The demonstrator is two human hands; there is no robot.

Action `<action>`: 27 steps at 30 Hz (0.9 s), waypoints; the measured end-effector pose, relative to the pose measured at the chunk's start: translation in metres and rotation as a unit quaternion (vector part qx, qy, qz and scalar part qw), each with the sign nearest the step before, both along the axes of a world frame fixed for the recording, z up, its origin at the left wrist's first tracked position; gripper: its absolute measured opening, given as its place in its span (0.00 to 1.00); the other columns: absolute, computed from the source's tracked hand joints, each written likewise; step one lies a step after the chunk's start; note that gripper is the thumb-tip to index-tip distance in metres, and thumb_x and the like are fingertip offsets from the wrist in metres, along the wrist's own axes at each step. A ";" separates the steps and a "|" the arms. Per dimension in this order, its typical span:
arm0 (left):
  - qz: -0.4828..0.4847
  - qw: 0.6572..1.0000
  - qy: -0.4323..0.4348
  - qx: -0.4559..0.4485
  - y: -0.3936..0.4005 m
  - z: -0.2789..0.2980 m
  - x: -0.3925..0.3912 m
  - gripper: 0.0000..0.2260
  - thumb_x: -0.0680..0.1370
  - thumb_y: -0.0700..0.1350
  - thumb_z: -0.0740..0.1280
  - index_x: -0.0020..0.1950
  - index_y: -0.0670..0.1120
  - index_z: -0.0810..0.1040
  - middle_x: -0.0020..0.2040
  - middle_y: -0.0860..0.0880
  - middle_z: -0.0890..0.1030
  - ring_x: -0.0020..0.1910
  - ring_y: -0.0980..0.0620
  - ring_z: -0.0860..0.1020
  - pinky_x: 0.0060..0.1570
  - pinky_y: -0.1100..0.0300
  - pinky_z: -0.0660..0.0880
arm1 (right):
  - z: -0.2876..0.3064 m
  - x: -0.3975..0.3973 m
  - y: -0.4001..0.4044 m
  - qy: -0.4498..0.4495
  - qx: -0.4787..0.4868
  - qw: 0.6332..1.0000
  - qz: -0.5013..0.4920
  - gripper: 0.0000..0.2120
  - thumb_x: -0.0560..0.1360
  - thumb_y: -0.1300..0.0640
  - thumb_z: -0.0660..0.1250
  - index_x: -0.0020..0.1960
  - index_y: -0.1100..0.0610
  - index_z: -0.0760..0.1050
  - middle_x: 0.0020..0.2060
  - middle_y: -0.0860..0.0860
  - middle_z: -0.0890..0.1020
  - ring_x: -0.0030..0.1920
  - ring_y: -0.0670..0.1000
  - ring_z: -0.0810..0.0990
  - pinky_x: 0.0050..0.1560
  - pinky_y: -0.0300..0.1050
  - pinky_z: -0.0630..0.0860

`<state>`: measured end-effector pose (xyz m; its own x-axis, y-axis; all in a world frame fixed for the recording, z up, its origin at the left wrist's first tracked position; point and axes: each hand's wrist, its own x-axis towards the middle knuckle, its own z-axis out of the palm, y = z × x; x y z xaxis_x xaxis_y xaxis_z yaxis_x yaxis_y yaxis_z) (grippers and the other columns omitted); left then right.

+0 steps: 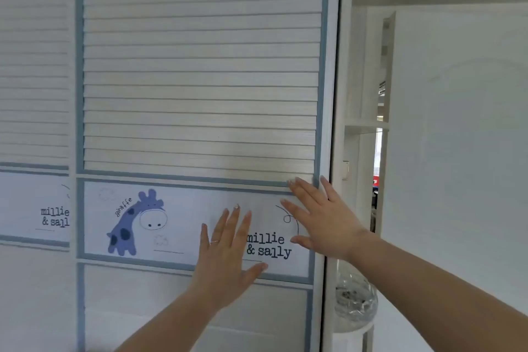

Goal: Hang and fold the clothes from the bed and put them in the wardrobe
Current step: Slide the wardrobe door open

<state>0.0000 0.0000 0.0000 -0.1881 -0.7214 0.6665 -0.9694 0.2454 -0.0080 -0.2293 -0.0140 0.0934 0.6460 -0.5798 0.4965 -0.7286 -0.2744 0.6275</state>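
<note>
The white slatted wardrobe door with pale blue trim (pixel 200 66) fills the view, close in front of the person. The left hand (pixel 225 254) lies flat on its printed panel, fingers straight and spread, beside the blue cartoon giraffe (pixel 134 223). The right hand (pixel 323 217) presses open-palmed near the door's right edge, fingers splayed wide. A clear glass globe (pixel 355 303) sits lower right.

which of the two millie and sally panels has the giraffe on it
The panel on the sliding door that both hands press, left hand and right hand. The other panel, at the far left edge, shows only the lettering.
</note>
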 end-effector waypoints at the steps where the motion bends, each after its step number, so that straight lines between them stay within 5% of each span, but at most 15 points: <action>1: 0.007 1.000 0.023 0.016 -0.010 -0.004 -0.004 0.41 0.75 0.72 0.44 0.79 0.47 0.48 0.77 0.44 0.59 0.75 0.45 0.55 0.64 0.37 0.63 | -0.003 -0.001 -0.011 0.015 0.014 1.000 -0.017 0.36 0.77 0.33 0.50 0.77 0.50 0.44 0.75 0.57 0.40 0.76 0.57 0.38 0.71 0.66 0.33; 3: 0.032 0.997 0.056 0.030 -0.025 -0.008 -0.012 0.42 0.73 0.74 0.42 0.79 0.49 0.44 0.78 0.44 0.56 0.76 0.44 0.52 0.63 0.37 0.62 | -0.005 0.003 -0.027 0.028 0.010 0.999 -0.030 0.38 0.76 0.33 0.50 0.77 0.50 0.38 0.72 0.57 0.33 0.74 0.57 0.31 0.67 0.71 0.31; 5: 0.037 0.995 0.087 0.030 -0.040 -0.012 -0.019 0.45 0.67 0.79 0.36 0.76 0.55 0.30 0.79 0.47 0.41 0.77 0.45 0.40 0.68 0.39 0.54 | -0.012 0.006 -0.045 0.004 -0.010 1.000 -0.020 0.40 0.75 0.31 0.51 0.75 0.50 0.36 0.72 0.58 0.32 0.72 0.57 0.29 0.64 0.76 0.32; 8: 0.039 0.992 0.107 0.048 -0.049 -0.009 -0.023 0.44 0.57 0.81 0.29 0.64 0.61 0.16 0.72 0.52 0.25 0.73 0.49 0.28 0.72 0.42 0.43 | -0.021 0.009 -0.058 -0.029 -0.027 0.999 0.001 0.43 0.71 0.29 0.58 0.76 0.49 0.49 0.76 0.59 0.44 0.76 0.58 0.42 0.64 0.79 0.37; 11: 0.048 0.989 0.132 0.048 -0.058 -0.010 -0.024 0.43 0.59 0.81 0.32 0.64 0.63 0.17 0.73 0.52 0.26 0.73 0.50 0.30 0.72 0.41 0.46 | -0.023 0.012 -0.065 -0.052 -0.033 0.998 0.025 0.44 0.64 0.29 0.66 0.73 0.50 0.63 0.75 0.59 0.56 0.76 0.58 0.53 0.65 0.79 0.42; 15: 0.048 0.984 0.167 0.035 -0.064 -0.014 -0.026 0.43 0.61 0.81 0.37 0.66 0.64 0.19 0.72 0.54 0.26 0.73 0.51 0.30 0.72 0.41 0.47 | -0.025 0.017 -0.069 -0.038 -0.045 0.998 0.025 0.43 0.68 0.29 0.61 0.76 0.50 0.55 0.76 0.59 0.47 0.76 0.57 0.42 0.63 0.80 0.37; 19: 0.048 0.981 0.186 0.037 -0.066 -0.015 -0.017 0.44 0.60 0.81 0.38 0.67 0.64 0.21 0.70 0.57 0.22 0.73 0.52 0.28 0.73 0.42 0.47 | -0.026 0.030 -0.072 -0.053 -0.033 0.998 0.032 0.43 0.68 0.30 0.63 0.75 0.50 0.59 0.76 0.59 0.51 0.77 0.58 0.46 0.63 0.79 0.36; 23: 0.077 0.981 0.171 0.039 -0.069 -0.015 -0.002 0.42 0.63 0.80 0.38 0.68 0.64 0.23 0.71 0.55 0.22 0.73 0.50 0.28 0.73 0.41 0.48 | -0.027 0.048 -0.076 -0.042 -0.051 0.997 0.044 0.40 0.73 0.33 0.58 0.77 0.49 0.46 0.75 0.58 0.39 0.74 0.58 0.34 0.61 0.78 0.30; 27: 0.099 0.978 0.179 0.045 -0.071 -0.014 0.012 0.45 0.59 0.81 0.34 0.70 0.61 0.26 0.71 0.52 0.22 0.74 0.48 0.28 0.73 0.41 0.48 | -0.028 0.065 -0.081 -0.052 -0.052 0.995 0.072 0.38 0.72 0.36 0.64 0.76 0.49 0.56 0.77 0.57 0.47 0.76 0.58 0.39 0.65 0.77 0.34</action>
<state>0.0122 -0.0709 -0.0139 0.1941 -0.7786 0.5967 -0.9349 0.0374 0.3529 -0.1646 -0.0953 0.0653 0.6600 -0.4276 0.6177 -0.7495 -0.3179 0.5807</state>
